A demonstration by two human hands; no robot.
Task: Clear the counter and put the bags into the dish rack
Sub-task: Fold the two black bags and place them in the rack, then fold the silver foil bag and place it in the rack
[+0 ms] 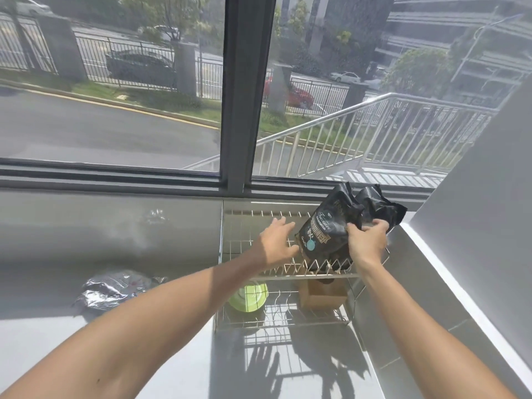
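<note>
At lower left of the frame a silvery bag (113, 289) lies flat on the counter (172, 355), long axis running left-right, well apart from both hands and nearer the left arm. At centre, the left hand (276, 244) hovers over the dish rack (288, 273), fingers spread and empty. Right of centre, the right hand (367, 243) has its fingers clamped on the black bag (325, 234), which stands tilted on the rack's upper tier. Open counter surrounds the silvery bag.
</note>
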